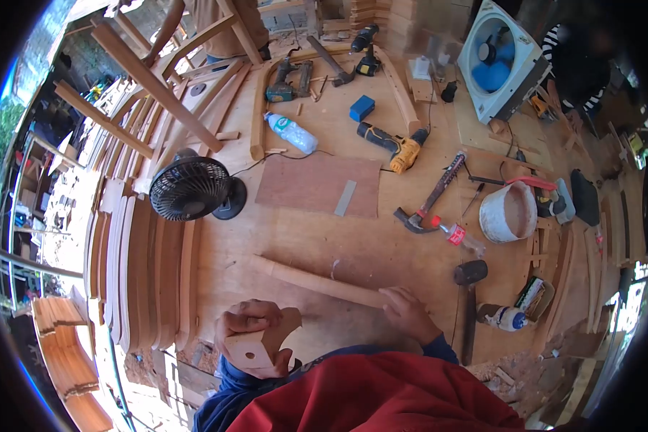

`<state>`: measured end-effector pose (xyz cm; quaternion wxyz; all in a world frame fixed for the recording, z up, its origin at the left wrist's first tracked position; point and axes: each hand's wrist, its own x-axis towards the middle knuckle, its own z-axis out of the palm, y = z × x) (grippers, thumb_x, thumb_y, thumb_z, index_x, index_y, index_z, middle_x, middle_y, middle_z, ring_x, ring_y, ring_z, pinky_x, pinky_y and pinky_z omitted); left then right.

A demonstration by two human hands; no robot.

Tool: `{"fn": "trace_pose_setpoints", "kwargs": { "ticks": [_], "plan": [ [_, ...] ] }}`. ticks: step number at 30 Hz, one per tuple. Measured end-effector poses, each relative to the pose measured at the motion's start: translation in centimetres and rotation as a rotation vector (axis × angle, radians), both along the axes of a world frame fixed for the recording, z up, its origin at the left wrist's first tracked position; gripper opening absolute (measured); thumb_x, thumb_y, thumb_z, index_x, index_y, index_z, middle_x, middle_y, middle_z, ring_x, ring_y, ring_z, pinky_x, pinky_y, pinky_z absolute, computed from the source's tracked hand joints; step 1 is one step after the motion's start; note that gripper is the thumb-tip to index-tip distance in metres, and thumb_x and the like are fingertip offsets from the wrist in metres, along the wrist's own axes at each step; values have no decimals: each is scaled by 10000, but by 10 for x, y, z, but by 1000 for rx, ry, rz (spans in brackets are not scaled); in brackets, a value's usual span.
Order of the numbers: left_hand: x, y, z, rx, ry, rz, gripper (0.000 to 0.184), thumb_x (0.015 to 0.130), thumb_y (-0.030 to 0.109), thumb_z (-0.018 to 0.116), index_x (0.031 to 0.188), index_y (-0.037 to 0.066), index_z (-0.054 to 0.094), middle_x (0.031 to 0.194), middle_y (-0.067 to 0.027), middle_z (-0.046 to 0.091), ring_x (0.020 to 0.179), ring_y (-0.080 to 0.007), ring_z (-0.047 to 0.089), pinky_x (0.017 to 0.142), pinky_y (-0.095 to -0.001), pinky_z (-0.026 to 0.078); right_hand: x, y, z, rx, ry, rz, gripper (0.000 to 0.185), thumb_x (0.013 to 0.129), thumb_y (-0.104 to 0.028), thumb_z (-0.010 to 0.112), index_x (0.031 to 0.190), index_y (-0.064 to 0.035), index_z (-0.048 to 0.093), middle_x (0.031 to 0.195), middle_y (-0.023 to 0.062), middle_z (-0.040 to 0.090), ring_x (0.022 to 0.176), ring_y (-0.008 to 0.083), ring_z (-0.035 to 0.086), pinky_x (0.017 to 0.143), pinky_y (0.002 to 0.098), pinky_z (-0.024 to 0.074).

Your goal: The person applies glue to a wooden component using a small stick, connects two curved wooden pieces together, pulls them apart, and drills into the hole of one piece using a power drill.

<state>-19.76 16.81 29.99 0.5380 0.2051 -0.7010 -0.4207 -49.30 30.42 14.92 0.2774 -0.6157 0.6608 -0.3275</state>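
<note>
My left hand (252, 327) is closed around a small light wooden block (255, 349) that has a hole in its face and a curved cut on one side, held near the front edge of the bench. A long, slightly curved wooden piece (317, 282) lies slantwise across the bench top. Its right end is under the fingers of my right hand (407, 313), which are closed on it. Its tapered left end points toward the black fan.
Black fan (191, 189) at left, beside stacked curved boards (144, 273). Behind lie a bottle (291, 133), yellow drill (392, 144) and reddish board (317, 183). At right are a hammer (439, 191), bucket (509, 212) and mallet (470, 272). A person (216, 29) stands at the back left.
</note>
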Motion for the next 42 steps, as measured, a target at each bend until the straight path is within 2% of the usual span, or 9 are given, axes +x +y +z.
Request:
{"fn": "trace_pose_setpoints", "kwargs": {
  "ticks": [2,4,13,15,19,22,34,38,42],
  "plan": [
    [1,1,3,-29,-38,-66,584,720,230,898,1088,49,482,910,-140,621,801,-238,644,707,-401,570,0,3,-4,-14,14,-42,377,902,-59,638,1274,-3,632,1229,191,660,1193,370,598,1051,447,474],
    [0,-2,10,-97,-52,-125,566,628,98,900,1060,26,542,925,-199,696,804,-287,712,681,-392,568,-5,6,-5,-19,19,-110,377,894,-51,642,1267,1,634,1230,192,658,1198,369,594,1052,451,472],
    [3,16,7,-32,-29,-80,577,630,96,894,1067,40,521,918,-191,696,851,-278,713,746,-387,579,-10,19,32,-137,28,-128,351,899,-34,628,1248,5,640,1251,195,644,1215,382,577,1059,451,464],
    [5,18,9,0,-50,-61,588,650,128,885,1093,35,510,902,-178,662,838,-269,680,798,-425,589,-12,29,21,-161,44,-153,358,897,-55,645,1251,0,639,1252,188,646,1218,382,575,1069,459,456],
    [1,9,10,15,-84,-41,621,625,153,920,1079,28,515,901,-167,658,850,-264,683,809,-414,585,-13,47,-23,-190,152,-205,384,881,-127,691,1248,-25,644,1260,152,653,1237,361,569,1091,481,437],
    [-8,3,10,0,-116,-40,609,602,89,905,1077,52,525,906,-162,682,832,-229,676,741,-365,559,-6,49,-33,-208,386,-138,349,879,-200,705,1194,-52,685,1260,114,663,1259,329,566,1099,466,425],
    [-21,6,9,-39,-120,-102,542,625,41,812,1074,38,508,901,-151,666,807,-208,658,735,-345,554,-1,44,-44,-301,468,-215,224,763,-175,716,974,-102,700,1075,47,701,1041,265,639,958,446,471],
    [-23,7,12,27,-155,-82,509,651,74,788,1070,31,502,916,-154,635,846,-235,659,808,-398,574,-2,43,-51,-309,474,-212,253,754,-201,694,981,-87,686,1070,57,697,1034,262,639,967,454,466],
    [-24,4,13,18,-128,-58,515,645,64,787,1072,29,501,910,-150,636,829,-218,650,784,-378,561,-1,43,-54,-346,490,-214,252,729,-208,708,959,-105,693,1046,44,700,998,258,650,924,445,480]
  ]
}}
